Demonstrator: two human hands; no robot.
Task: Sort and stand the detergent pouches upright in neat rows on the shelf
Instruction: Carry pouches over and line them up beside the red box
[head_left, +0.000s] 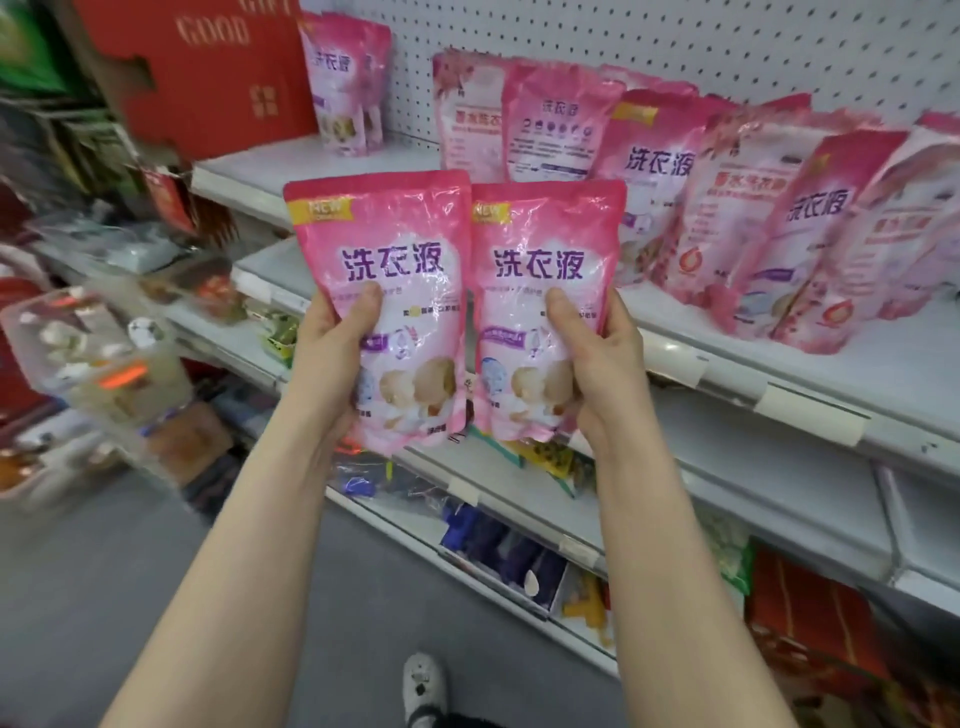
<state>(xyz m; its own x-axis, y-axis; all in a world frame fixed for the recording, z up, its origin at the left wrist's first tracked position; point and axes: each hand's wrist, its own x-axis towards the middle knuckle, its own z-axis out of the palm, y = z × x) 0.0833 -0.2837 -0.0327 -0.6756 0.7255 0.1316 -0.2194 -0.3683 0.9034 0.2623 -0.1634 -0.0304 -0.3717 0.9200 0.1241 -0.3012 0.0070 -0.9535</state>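
Note:
I hold two pink detergent pouches upright and side by side in front of the shelf. My left hand (332, 353) grips the left pouch (384, 244) by its lower left edge, thumb on the front. My right hand (597, 353) grips the right pouch (545, 234) by its lower right edge. Behind them, several more pink pouches (727, 208) stand and lean in a crowded group on the white shelf (779, 374); some face forward, some show their backs. Two pouches (343, 78) stand apart at the shelf's far left.
A white pegboard (675, 36) backs the shelf. A red gift box (208, 78) stands at upper left. Lower shelves (519, 519) hold mixed packaged goods. A clear plastic bin (93, 353) sits at left. The grey floor and my shoe (423, 686) are below.

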